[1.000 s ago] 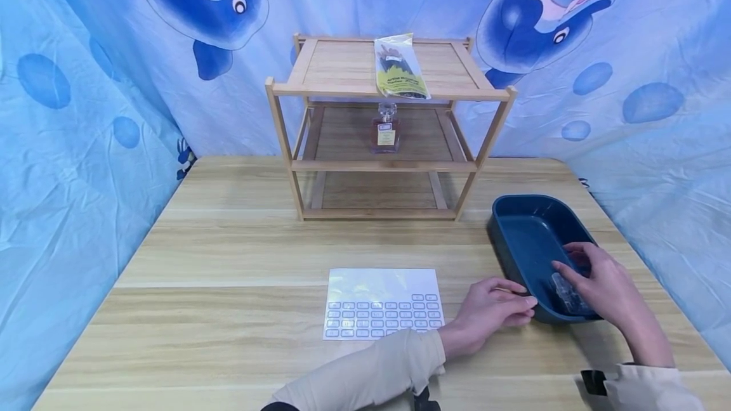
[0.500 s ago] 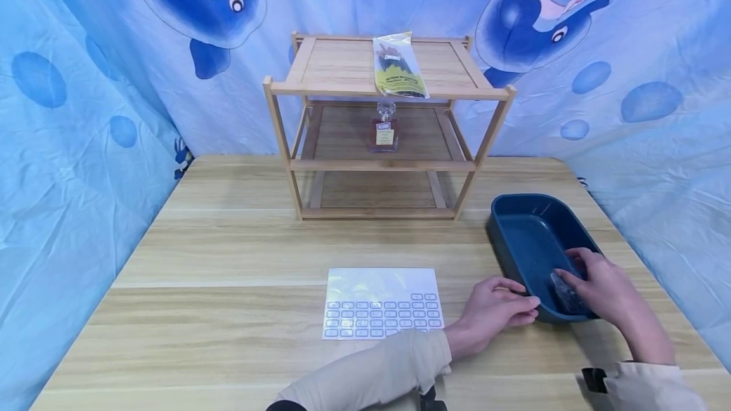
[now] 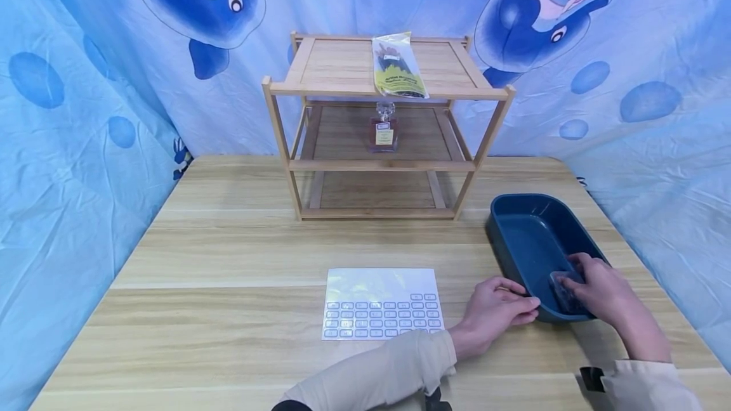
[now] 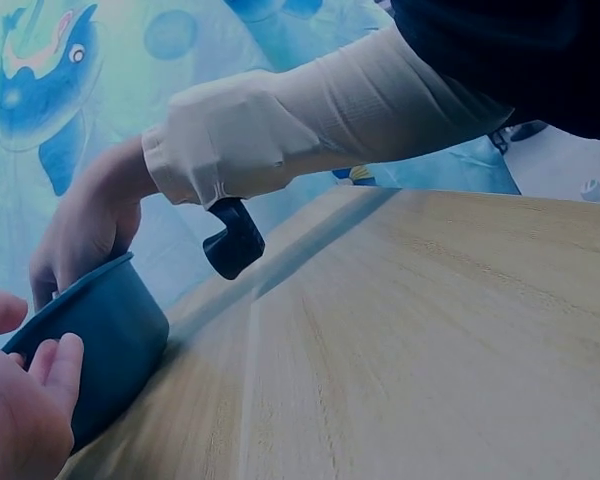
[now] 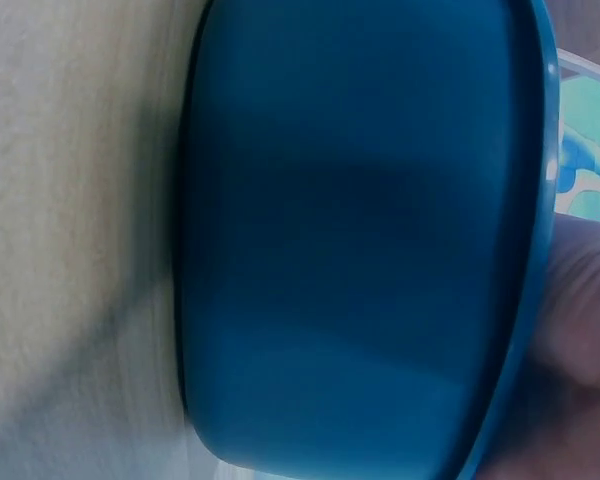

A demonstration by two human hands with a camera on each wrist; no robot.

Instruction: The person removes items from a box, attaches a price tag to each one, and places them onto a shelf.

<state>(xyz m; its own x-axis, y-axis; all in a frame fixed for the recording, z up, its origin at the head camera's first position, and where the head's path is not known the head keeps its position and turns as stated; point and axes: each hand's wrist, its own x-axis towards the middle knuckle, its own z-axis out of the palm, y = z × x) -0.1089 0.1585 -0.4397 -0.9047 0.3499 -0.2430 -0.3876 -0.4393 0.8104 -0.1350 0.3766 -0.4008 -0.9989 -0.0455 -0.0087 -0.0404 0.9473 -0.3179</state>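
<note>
Lying at about five o'clock inside the dark blue bin (image 3: 531, 233) in the head view, a clear object (image 3: 561, 300) is gripped by the right hand (image 3: 608, 293), with the thumb laid over it and the fingers curled at its three o'clock side. The bin is set at four o'clock on the desk (image 3: 200, 290). Its rim and wall are touched at seven o'clock by the fingers of the left hand (image 3: 497, 313); whether the rim is actually pinched cannot be told. At twelve o'clock stands a wooden rack (image 3: 320, 165), on which a packet (image 3: 400, 65) and a bottle (image 3: 384, 134) are carried; a printed card (image 3: 381, 303) is laid at six o'clock.

In the left wrist view, the right hand is seen dipped over the rim at the bin's eleven o'clock, while the outer wall is met by fingertips of the left hand at eight o'clock. The clear object is hidden.

In the right wrist view, most of the picture is filled by the bin's wall, and only part of a hand is shown at four o'clock. For good handling, the bin should probably be braced lightly, and the object's edges secured before any lift, since smooth plastic could slip.
</note>
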